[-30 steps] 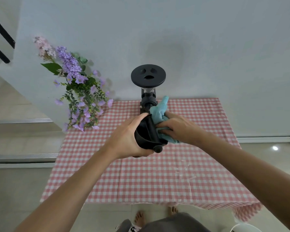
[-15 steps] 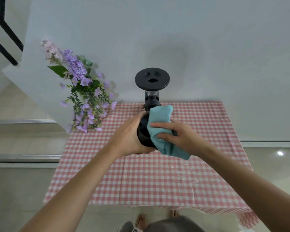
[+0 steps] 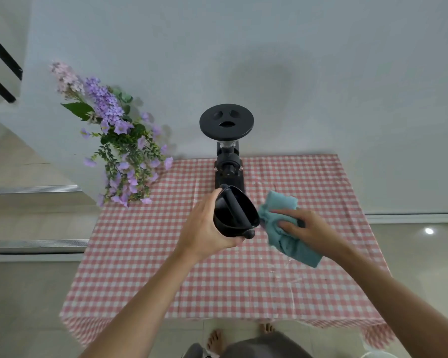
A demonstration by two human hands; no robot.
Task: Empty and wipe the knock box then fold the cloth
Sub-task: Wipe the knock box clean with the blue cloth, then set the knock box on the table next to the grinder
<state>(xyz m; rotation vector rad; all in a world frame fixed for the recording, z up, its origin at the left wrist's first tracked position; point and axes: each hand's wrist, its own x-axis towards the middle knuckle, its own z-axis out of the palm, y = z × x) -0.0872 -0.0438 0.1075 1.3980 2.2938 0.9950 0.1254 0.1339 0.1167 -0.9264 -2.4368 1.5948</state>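
The black knock box (image 3: 234,214) hangs above the middle of the table, tilted so its opening and knock bar face me. My left hand (image 3: 204,228) grips its left side and underside. Just to its right, my right hand (image 3: 305,228) clutches a bunched teal cloth (image 3: 285,228). The cloth's left edge is very close to the box's right rim, and its lower end droops toward the table. The inside of the box looks dark and bare.
A black coffee grinder (image 3: 226,151) with a round lid stands at the table's far edge, right behind the knock box. Purple artificial flowers (image 3: 119,143) lean at the far left corner. The pink checked tablecloth (image 3: 166,267) covers the table; my feet show below its near edge.
My right hand has pulled the cloth out of the knock box and moved it right. The box's opening, covered by the cloth before, now shows.
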